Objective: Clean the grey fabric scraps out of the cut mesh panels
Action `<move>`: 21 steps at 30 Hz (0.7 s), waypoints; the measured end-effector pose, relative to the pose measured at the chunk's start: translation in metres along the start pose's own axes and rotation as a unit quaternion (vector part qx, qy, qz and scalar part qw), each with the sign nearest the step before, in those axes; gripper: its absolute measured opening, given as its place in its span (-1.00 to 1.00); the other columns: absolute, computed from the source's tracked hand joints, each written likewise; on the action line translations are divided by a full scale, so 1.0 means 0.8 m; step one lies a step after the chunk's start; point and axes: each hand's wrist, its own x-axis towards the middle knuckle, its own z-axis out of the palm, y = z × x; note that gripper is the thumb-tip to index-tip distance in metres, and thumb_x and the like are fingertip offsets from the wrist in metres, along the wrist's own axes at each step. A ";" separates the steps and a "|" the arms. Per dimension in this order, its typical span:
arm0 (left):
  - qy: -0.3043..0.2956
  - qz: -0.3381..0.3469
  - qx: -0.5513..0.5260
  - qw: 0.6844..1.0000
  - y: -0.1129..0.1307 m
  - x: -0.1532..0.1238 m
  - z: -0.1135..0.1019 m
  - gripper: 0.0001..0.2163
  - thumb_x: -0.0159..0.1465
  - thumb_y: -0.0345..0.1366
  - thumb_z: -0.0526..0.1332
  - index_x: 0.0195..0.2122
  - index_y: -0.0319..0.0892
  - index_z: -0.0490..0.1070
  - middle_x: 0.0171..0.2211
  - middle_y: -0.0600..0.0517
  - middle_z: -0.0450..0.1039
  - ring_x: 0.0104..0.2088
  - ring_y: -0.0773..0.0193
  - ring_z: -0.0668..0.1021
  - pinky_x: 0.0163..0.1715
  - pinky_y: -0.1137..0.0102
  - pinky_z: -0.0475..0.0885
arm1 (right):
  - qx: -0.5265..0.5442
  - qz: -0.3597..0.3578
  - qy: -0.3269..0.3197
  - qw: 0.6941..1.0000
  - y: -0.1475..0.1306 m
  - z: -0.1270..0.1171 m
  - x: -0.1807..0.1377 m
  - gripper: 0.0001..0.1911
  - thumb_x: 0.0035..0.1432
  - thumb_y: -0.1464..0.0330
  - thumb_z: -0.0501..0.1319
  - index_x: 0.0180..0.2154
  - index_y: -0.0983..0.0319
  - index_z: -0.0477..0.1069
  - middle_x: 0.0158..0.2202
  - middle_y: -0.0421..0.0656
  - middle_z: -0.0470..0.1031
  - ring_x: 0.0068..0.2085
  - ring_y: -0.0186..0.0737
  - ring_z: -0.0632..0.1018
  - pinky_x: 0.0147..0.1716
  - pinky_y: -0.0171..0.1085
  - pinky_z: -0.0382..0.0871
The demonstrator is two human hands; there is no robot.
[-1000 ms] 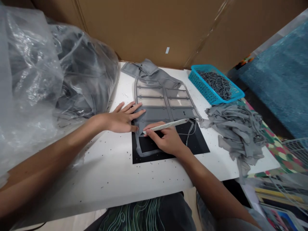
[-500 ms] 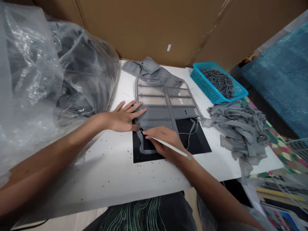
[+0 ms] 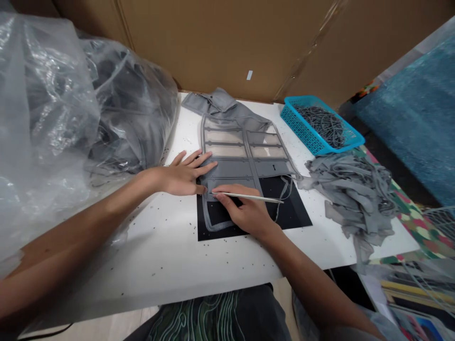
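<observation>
A grey fabric piece with a grid of clear and grey panels (image 3: 231, 168) lies flat on the table, its near end over a black sheet (image 3: 293, 210). My left hand (image 3: 183, 177) rests with fingers spread on the table and the piece's left edge. Between the fingers of my right hand (image 3: 245, 208) is a slim white pen-like tool (image 3: 254, 196), its tip at the near left corner of the panels, close to my left thumb. What kind of tool it is I cannot tell. A thin grey fabric strip (image 3: 207, 220) loops over the black sheet.
To the left bulges a big clear plastic bag (image 3: 131, 104) of dark grey material. A blue basket (image 3: 302, 128) with thin grey strips stands at the back right, a heap of grey fabric scraps (image 3: 355, 189) before it. Behind is a cardboard wall (image 3: 213, 42). Tiny dark bits dot the table.
My right hand has turned, so the white tool now lies nearly level instead of slanting down to the right. A grey corner shows under its tip. My left hand stays put.
</observation>
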 end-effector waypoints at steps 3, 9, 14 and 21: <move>0.002 0.002 -0.001 1.000 -0.002 0.001 0.000 -0.20 0.38 0.06 0.04 0.55 0.06 -0.30 0.52 0.18 -0.65 0.50 0.00 -0.46 0.45 -0.08 -0.43 | -0.008 0.003 -0.008 1.000 0.002 0.002 0.000 -0.83 0.40 0.30 0.24 -0.12 0.06 0.63 -0.14 -0.23 0.72 -0.10 -0.15 0.71 -0.01 -0.13 0.58; 0.002 0.004 0.003 1.000 -0.002 0.001 0.000 -0.21 0.38 0.08 0.03 0.55 0.05 -0.29 0.51 0.17 -0.65 0.50 -0.04 -0.44 0.45 -0.07 -0.43 | -0.034 -0.004 0.025 0.999 0.001 0.013 0.001 -0.83 0.40 0.30 0.24 -0.14 0.10 0.64 -0.15 -0.21 0.72 -0.07 -0.15 0.70 0.02 -0.17 0.56; -0.014 -0.007 0.012 1.000 0.001 -0.001 -0.003 -0.20 0.41 0.10 0.01 0.55 0.04 -0.37 0.51 0.18 -0.68 0.50 0.02 -0.47 0.45 -0.05 -0.43 | -0.117 -0.049 0.044 0.991 -0.003 0.019 0.006 -0.72 0.45 0.41 0.10 -0.01 0.22 0.59 -0.07 -0.10 0.70 -0.09 -0.14 0.69 -0.07 -0.18 0.55; -0.002 -0.012 0.014 1.000 0.000 0.004 0.002 -0.22 0.38 0.07 0.04 0.55 0.10 -0.29 0.52 0.20 -0.65 0.51 0.00 -0.44 0.45 -0.08 -0.41 | -0.248 -0.071 0.039 0.965 -0.006 0.015 0.008 -0.72 0.46 0.42 0.09 0.01 0.27 0.55 0.06 0.02 0.65 -0.09 -0.04 0.66 -0.14 -0.11 0.48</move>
